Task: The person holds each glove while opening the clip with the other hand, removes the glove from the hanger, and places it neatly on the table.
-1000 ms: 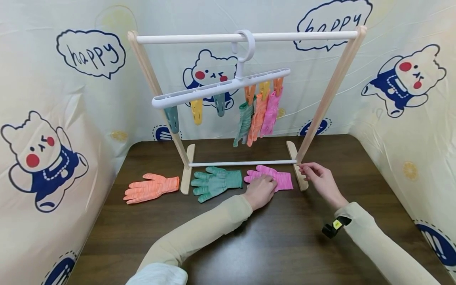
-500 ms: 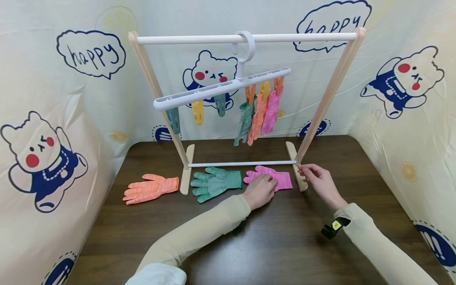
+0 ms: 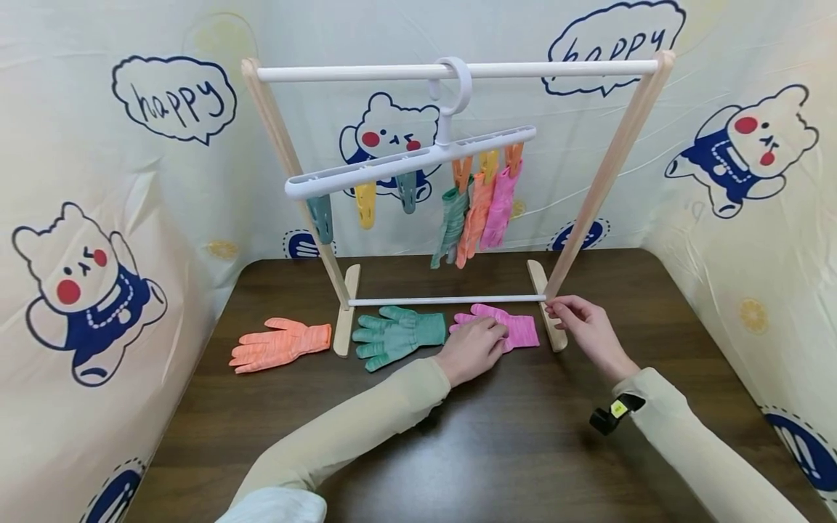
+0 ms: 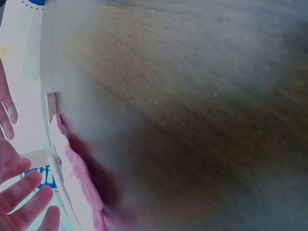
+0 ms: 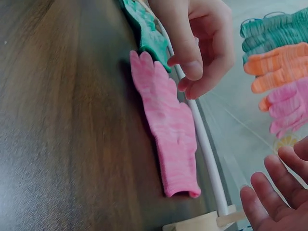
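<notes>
My left hand (image 3: 471, 351) hovers over the pink glove (image 3: 521, 330), its fingers loosely bent and holding nothing. In the right wrist view a gap shows between that hand (image 5: 211, 43) and the pink glove (image 5: 168, 125), which lies flat. Beside the stand's right foot (image 3: 557, 335) is my right hand (image 3: 591, 335), fingers relaxed, with nothing seen in them. A green glove (image 3: 400, 334) and an orange glove (image 3: 281, 344) lie farther left on the table. Green, orange and pink gloves (image 3: 500, 207) hang from clothespins on the right half of the white hanger (image 3: 366, 174).
The hanger hooks over the white top rod (image 3: 556, 69) of a wooden stand (image 3: 604, 181). Clothespins without gloves, including a yellow one (image 3: 365, 205), hang on its left half. A low white bar (image 3: 451, 300) joins the stand's feet. Printed cloth (image 3: 732, 290) surrounds the brown table (image 3: 523, 450).
My left hand has drawn back slightly to the left over the pink glove. The head view has shifted a little. My right hand stays by the stand's foot; the gloves have not moved.
</notes>
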A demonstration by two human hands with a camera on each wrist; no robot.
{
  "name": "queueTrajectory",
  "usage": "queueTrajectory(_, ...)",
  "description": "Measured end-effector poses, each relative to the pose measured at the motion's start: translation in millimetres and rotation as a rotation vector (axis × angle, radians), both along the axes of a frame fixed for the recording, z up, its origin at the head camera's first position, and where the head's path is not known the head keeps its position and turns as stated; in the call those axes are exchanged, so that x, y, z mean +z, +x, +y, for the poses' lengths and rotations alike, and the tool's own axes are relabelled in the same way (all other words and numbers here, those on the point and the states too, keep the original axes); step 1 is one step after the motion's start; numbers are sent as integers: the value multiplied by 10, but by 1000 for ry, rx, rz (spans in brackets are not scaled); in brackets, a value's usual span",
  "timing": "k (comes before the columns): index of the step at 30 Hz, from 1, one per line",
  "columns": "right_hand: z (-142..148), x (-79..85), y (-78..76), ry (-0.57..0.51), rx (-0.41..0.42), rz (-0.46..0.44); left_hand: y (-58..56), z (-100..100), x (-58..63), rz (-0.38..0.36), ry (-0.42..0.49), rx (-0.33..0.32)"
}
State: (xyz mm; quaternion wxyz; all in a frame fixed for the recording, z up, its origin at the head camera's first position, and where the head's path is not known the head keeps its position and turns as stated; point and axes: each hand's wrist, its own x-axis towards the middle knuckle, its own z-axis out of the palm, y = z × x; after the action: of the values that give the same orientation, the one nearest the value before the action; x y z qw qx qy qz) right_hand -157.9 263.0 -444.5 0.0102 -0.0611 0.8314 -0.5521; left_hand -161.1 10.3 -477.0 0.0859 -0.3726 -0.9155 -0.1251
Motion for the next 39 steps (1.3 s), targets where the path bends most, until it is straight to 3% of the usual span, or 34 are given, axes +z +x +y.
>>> queueTrajectory(5,-73,55,-25,-12,19,10,30,-73,58,-2,33,23)
queueTrajectory(12,-228,182,-53,-111,58,10,67,-178,131,-10,59,31)
queueTrajectory(23,-355,446,-71,-78,96,-5,110,-398,243,-64,170,91)
queueTrajectory(31,-424,596,-105,-80,131,29,76,-531,288,-31,254,122)
queueTrajectory(39,-517,716,-136,-75,148,77,6,-610,459,4,295,130)
